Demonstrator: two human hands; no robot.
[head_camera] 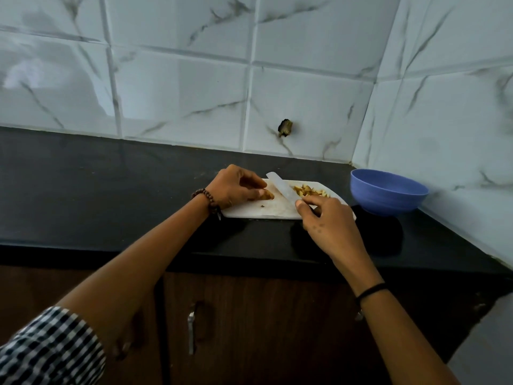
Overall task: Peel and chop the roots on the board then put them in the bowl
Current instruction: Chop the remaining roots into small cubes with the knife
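My left grip (234, 187) is pinching one root piece (267, 194); my right grip (324, 218) is holding one knife (283, 188). One chopped pile (309, 191) is lying at the board's (258, 211) one o'clock, one bowl (387, 191) at three.

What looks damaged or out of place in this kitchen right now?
The white marble-look wall tile behind the white chopping board has a dark ragged hole broken through it, just above the counter. Nothing else stands out.
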